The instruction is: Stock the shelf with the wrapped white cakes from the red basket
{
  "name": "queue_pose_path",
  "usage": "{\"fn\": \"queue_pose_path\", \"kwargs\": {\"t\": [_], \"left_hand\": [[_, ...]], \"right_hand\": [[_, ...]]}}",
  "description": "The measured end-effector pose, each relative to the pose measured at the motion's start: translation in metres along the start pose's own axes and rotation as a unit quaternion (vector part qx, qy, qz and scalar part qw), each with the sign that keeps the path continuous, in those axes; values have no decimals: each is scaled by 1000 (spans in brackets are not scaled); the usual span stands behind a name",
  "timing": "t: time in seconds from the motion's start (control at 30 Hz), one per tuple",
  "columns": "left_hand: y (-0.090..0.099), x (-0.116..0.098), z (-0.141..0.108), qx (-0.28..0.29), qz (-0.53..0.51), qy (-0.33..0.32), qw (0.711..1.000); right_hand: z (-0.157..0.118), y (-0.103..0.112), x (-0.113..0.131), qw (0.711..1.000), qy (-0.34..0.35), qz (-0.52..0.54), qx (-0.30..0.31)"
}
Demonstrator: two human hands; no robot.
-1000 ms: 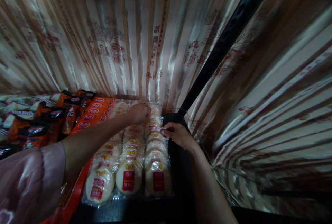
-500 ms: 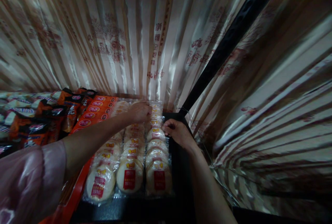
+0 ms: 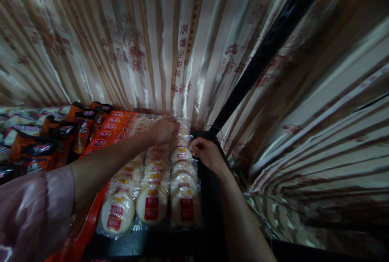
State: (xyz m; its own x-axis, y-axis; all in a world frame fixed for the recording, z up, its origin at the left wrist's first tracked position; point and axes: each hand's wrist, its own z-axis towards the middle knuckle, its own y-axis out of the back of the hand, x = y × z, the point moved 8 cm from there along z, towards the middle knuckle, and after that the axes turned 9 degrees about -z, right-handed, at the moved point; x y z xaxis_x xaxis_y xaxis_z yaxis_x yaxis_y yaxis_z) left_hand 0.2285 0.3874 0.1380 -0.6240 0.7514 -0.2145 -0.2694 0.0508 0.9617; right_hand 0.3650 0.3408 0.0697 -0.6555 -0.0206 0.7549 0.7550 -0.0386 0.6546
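Note:
Round pale crackers in clear wrappers lie overlapping in three rows on a black surface; the right row (image 3: 184, 201) runs away from me between my hands. My left hand (image 3: 165, 130) reaches over the far part of the middle row, its fingers curled at the left edge of the right row. At that row's right edge is my right hand (image 3: 205, 152), with thumb and index finger bent together against a wrapper. Both hands' fingertips seem to pinch wrapper edges, though the dim light blurs the contact.
Orange packets (image 3: 103, 134) line the left side of the crackers. Black and orange bags (image 3: 35, 148) and white packets lie farther left. A dark metal post (image 3: 258, 63) slants up before a printed, pleated curtain (image 3: 158, 43).
My left hand has shifted very slightly to the right. The wrappers between my hands have moved a little; my right hand stays almost in place.

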Motion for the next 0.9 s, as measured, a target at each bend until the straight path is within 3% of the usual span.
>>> {"fn": "queue_pose_path", "kwargs": {"t": [0.1,0.3,0.9], "left_hand": [[9,-14,-3,-23,-9,-30,999],[-1,-36,-16,23,-10,-91,996],[-10,-51,-44,27,42,-106,993]], "right_hand": [[0,-1,0,1000,-2,-5,5],[0,0,0,1000,-12,2,6],[-1,-1,6,1000,-2,2,2]]}}
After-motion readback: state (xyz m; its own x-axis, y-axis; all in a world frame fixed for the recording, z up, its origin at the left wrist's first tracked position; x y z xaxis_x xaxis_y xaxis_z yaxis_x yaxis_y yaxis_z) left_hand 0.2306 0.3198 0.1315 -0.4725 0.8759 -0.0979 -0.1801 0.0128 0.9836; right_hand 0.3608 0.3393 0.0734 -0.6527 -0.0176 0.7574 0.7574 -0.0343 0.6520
